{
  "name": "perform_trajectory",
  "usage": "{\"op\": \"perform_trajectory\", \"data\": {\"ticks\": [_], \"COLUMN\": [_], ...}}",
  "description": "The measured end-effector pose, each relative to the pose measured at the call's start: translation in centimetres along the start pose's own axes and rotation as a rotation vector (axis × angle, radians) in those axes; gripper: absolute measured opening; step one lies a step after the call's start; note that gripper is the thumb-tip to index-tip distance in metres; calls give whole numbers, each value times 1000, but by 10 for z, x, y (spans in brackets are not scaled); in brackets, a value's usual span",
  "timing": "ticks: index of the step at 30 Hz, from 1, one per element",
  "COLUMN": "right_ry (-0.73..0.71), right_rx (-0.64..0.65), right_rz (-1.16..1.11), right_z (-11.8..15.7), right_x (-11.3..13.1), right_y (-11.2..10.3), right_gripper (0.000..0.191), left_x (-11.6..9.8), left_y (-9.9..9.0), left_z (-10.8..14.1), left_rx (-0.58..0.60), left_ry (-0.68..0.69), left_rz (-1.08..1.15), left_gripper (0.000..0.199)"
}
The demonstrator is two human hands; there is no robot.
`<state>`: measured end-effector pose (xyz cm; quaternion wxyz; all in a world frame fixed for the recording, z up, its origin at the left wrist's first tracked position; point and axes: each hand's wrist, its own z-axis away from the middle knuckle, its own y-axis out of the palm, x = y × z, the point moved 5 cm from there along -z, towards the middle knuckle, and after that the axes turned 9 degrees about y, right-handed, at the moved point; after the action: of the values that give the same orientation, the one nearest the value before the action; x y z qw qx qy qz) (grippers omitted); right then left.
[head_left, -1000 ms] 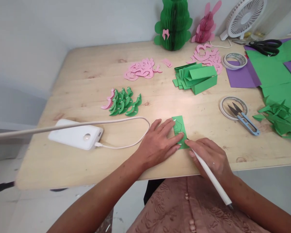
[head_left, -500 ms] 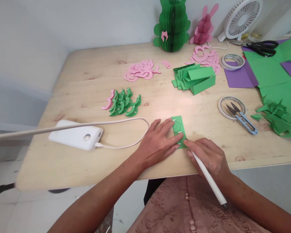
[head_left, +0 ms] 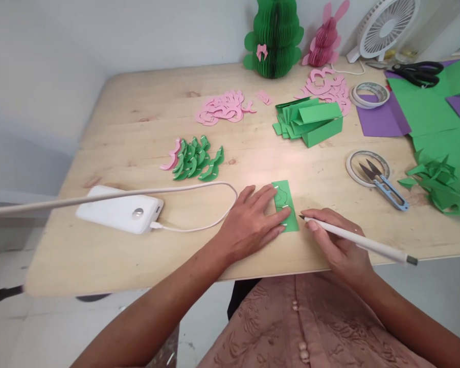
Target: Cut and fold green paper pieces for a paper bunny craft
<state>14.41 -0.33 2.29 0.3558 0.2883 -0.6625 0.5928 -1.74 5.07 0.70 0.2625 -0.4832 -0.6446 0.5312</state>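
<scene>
My left hand (head_left: 249, 220) lies flat with its fingers spread, pressing the left side of a small green paper piece (head_left: 293, 223) to the table. A thin curved dark line and small white strips show on that paper. Held between the fingers of my right hand (head_left: 341, 248) is a white pencil (head_left: 375, 246) with a dark tip. The tip points left, just off the paper's right edge, and the pencil slants toward the lower right.
A white power bank (head_left: 115, 209) with a cable (head_left: 199, 230) is at left. Green cut pieces (head_left: 193, 161), pink cutouts (head_left: 224, 107) and folded green strips (head_left: 310, 122) lie beyond my hands. Blue snips (head_left: 387, 189) rest on a tape roll (head_left: 352, 174); black scissors (head_left: 421, 74) lie farther back.
My right hand has drawn the pencil tip off the paper's edge to the right, and the pencil has swung to a flatter slant. My left hand stays on the paper.
</scene>
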Motion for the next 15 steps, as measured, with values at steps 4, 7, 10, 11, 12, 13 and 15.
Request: {"op": "perform_trajectory", "data": {"ticks": [4,7,10,11,12,13,15], "right_ry": [103,134,124,114,103,92,76], "right_rx": [-52,-65,-64,-64,-65,-65,-64], "right_rz": [4,44,75,85,92,99,110], "right_z": [-2,-4,-7,-8,-8,-9,-10], "right_x": [-6,-8,-8,-8,-7,-6,-4], "right_y": [3,5,6,6,6,6,6], "right_gripper": [9,8,10,10,10,10,9], "left_x": [0,0,0,0,0,0,0], "left_y": [0,0,-1,-1,-1,-1,-2], "left_z": [0,0,-1,-1,-1,-1,-1], "left_rx": [-3,10,5,2,-3,-8,-12], "left_ry": [-2,2,5,5,4,3,1], "left_rz": [1,6,4,1,-2,-4,-4], "left_gripper": [27,27,27,27,27,27,27]}}
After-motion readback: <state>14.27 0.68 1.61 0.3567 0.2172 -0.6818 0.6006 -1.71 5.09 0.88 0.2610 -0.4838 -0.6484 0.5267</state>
